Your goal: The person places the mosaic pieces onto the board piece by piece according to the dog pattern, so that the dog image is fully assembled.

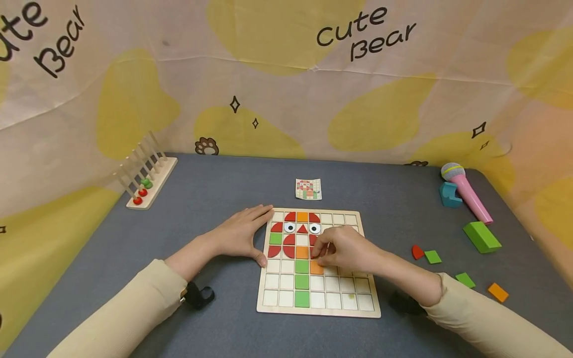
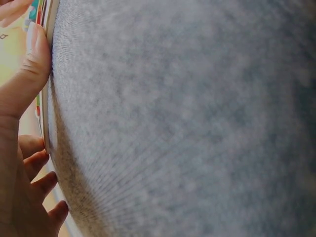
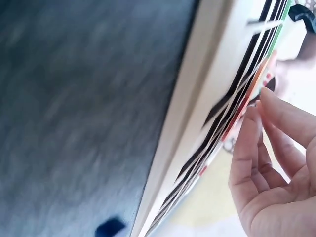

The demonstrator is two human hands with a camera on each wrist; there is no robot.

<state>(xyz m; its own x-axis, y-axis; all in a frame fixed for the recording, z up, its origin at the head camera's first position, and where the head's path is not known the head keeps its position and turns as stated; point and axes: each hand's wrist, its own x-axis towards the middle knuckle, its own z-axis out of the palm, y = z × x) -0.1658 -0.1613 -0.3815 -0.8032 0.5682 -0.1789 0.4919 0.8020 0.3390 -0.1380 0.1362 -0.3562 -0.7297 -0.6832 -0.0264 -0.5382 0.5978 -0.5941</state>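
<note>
Resting spread against the board (image 1: 319, 313) at lower center, left hand (image 1: 239, 232) is probably steadying it. Right hand (image 1: 346, 248) is holding fingertips together near an orange tile (image 1: 317, 268); grasp unclear.

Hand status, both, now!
Left hand: open, at the edge of the wooden grid board.
Right hand: curled over the board; whether it holds anything cannot be told.
</note>
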